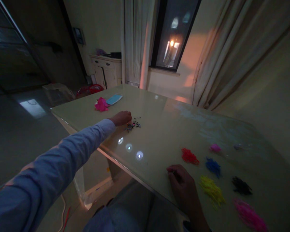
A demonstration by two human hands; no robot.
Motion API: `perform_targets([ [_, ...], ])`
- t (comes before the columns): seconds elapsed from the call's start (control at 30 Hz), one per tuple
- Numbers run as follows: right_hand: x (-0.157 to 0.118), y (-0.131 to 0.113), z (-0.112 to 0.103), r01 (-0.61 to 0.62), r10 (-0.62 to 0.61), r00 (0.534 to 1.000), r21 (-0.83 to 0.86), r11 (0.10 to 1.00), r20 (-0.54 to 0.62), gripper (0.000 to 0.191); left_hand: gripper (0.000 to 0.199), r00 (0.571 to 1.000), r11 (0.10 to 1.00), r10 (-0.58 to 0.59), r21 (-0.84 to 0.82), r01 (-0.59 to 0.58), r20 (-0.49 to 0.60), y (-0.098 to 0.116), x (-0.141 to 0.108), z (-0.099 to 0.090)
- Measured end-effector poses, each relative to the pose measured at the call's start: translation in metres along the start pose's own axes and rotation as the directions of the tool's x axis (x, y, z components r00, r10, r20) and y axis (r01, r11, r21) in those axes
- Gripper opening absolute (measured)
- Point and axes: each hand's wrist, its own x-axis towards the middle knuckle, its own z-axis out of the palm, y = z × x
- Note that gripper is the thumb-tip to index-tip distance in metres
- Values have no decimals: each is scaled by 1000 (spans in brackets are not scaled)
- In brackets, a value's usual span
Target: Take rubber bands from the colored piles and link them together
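Note:
My left hand (122, 118) reaches across the table, its fingers bent down at the edge of a small mixed pile of thin, mostly dark bands (134, 125). Its fingertips are partly hidden, and anything in them is too small to make out. Near the front edge, my right hand (182, 180) rests curled, thumb and forefinger close together; what they hold, if anything, cannot be made out. To its right lie sorted heaps of what look like small rubber bands: red (189, 156), blue (213, 167), yellow (211, 190), black (241, 186) and bright pink (250, 214).
A lighter pink heap (215, 148) and a small clear item (237, 146) lie farther back on the glossy table (157, 135). At the far left are a blue face mask (114, 99) and a crumpled pink piece (101, 104). Beyond stand a white cabinet (108, 69) and curtains (135, 42).

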Motion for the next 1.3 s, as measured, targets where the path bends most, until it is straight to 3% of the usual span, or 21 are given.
perform_targets([
  [0.2,0,-3,0,-1,1,1000,13,1000,3,16,17,987,969,-106,-237,75,-123,13,1,-1],
  [0.33,-1,-3,0,-3,3,1000,15,1000,2,16,24,971,890,-202,-438,127,-129,31,-6,-6],
  [0.4,-1,-2,0,4,-4,1000,16,1000,5,16,27,952,768,-284,-621,156,-112,47,-13,-6],
  [0.43,-1,-2,1,7,-7,1000,16,1000,7,16,25,921,565,-380,-810,159,-84,56,-17,-4],
  [0.47,-1,-1,1,11,-11,1000,18,1000,7,16,26,909,479,-410,-867,140,-80,66,-21,-1],
  [0.6,-1,-2,1,41,-40,999,28,999,-14,15,26,892,280,-446,-958,53,-81,113,-37,17],
  [0.63,-1,-3,1,48,-48,999,30,998,-18,15,25,886,214,-459,-976,30,-73,125,-40,22],
  [0.73,-1,-5,1,59,-58,998,27,998,-16,16,19,858,-107,-514,-993,-53,9,160,-49,31],
  [0.83,-2,-6,2,64,-63,998,19,998,-19,16,19,866,-245,-499,-964,-103,34,188,-56,34],
  [1.03,-3,-8,3,84,-83,996,36,996,-23,16,20,877,-274,-481,-952,-135,14,222,-66,38],
  [1.3,-2,-9,2,75,-74,997,51,996,-7,16,23,913,-128,-409,-990,-62,-4,250,-63,51],
])
